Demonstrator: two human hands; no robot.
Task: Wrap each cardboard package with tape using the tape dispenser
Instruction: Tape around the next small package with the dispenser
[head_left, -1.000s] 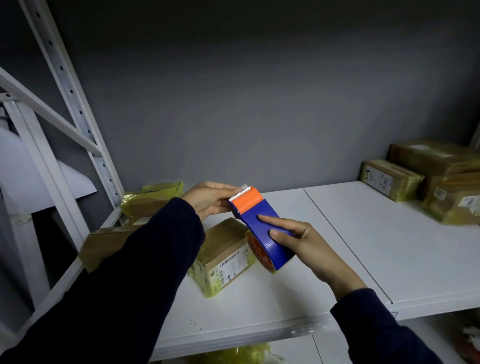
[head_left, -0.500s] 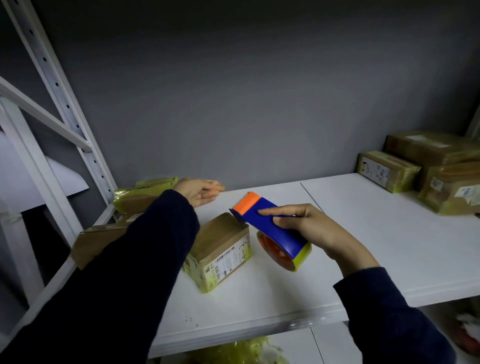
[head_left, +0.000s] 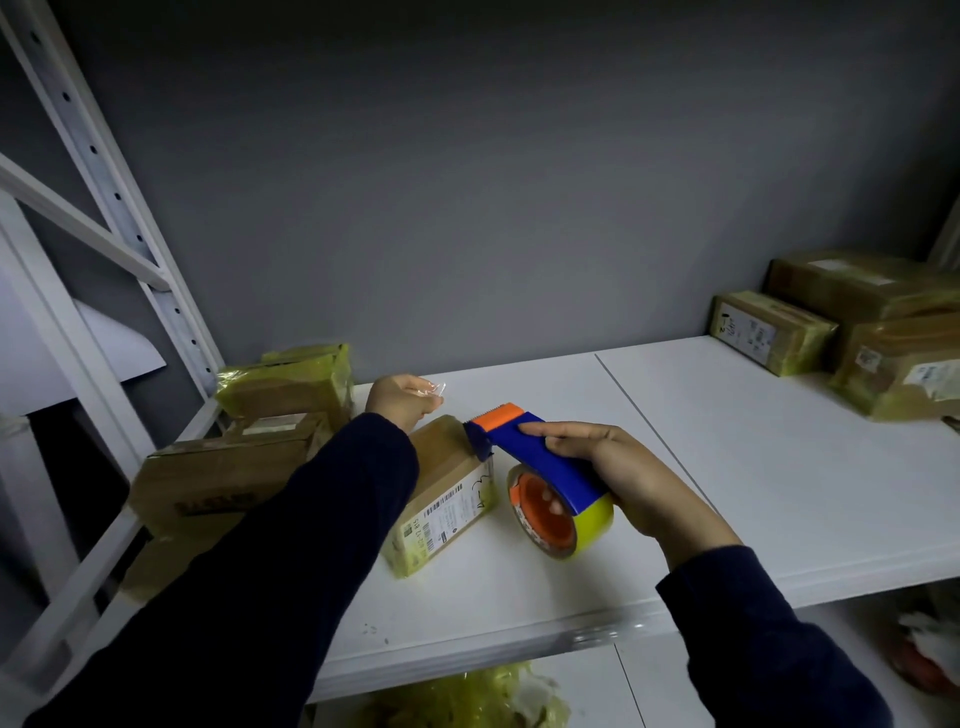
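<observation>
Dispenser lowered to the middle box, with a scrap picked off its tape.

The white shelf (head_left: 727, 467) fills the lower frame, with taped packages stacked at the right (head_left: 883, 332) and the left (head_left: 234, 467). The box (head_left: 447, 493) lies just left of centre, yellow tape already on its near end. A second ago the dispenser (head_left: 540, 452) was raised with both grips on it. Now its orange blade end has dropped to the box's upper right edge and seems to touch it. The right grip (head_left: 623, 478) is clenched round the blue handle above the roll (head_left: 561, 514). The left grip (head_left: 397, 400) has pulled back behind the box and pinches a clear shiny scrap (head_left: 434, 388). My guess is that the tape end is now free and this box's next band is about to start.
</observation>
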